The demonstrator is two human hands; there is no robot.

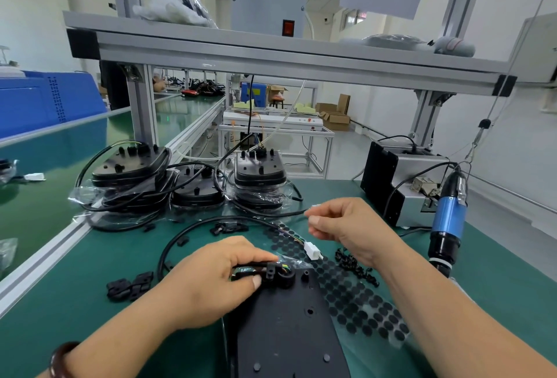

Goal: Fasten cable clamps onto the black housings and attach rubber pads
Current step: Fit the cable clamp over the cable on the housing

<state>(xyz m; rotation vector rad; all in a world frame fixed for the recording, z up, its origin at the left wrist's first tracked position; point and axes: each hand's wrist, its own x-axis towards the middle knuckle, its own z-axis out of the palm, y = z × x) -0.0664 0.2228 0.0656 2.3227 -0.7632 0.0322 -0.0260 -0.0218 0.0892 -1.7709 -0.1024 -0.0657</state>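
Left hand (208, 281) grips a small black plastic cable clamp (271, 270) and its cable at the far end of the flat black plastic housing (289, 332), whose near end is cut off. Right hand (343, 227) hovers over the clear sheet of round black rubber pads (355, 296), fingers curled; whether it pinches anything is unclear.

housing (289, 332) nearest, on table (84, 269) | pad sheet (361, 302) right of housing, edge seemingly under it | connector (313, 251) on sheet, behind-right of housing | loose clamps (129, 285) left of housing | cable (180, 230) loops left-behind from housing's far end | stacked housings (187, 185) behind housing | screwdriver (447, 221) far right of housing
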